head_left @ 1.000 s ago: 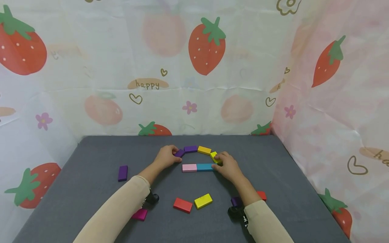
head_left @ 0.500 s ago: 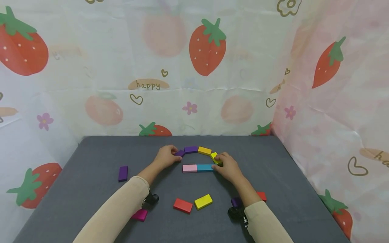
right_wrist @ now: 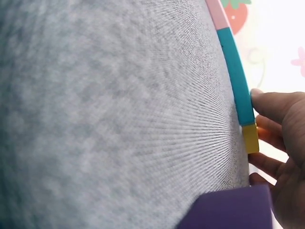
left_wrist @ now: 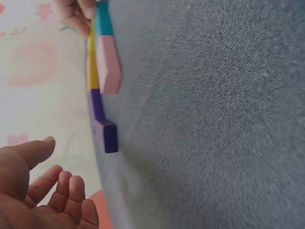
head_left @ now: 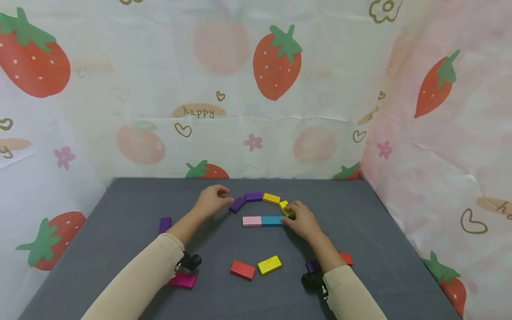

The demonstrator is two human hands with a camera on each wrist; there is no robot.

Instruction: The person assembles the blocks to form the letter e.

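A curved row of blocks lies near the back of the grey table: a slanted purple block (head_left: 238, 205), another purple block (head_left: 254, 197), an orange-yellow block (head_left: 271, 198) and a yellow block (head_left: 283, 206). In front, a pink block (head_left: 251, 221) and a blue block (head_left: 271, 221) stand end to end. My left hand (head_left: 210, 200) hovers just left of the slanted purple block, holding nothing; its fingers (left_wrist: 62, 195) are loosely bent in the left wrist view. With fingers and thumb, my right hand (head_left: 304, 221) grips the yellow block, its thumb close to the blue block's end.
Nearer me lie a red block (head_left: 242, 270), a yellow block (head_left: 270, 265) and a magenta block (head_left: 184, 280). A purple block (head_left: 165, 224) is partly behind my left forearm. Beside my right wrist are a purple block (head_left: 312, 266) and a red block (head_left: 346, 258).
My left hand has let go of the slanted purple block and moved a little left and back. The right hand stays at the yellow block. The head view has shifted slightly.
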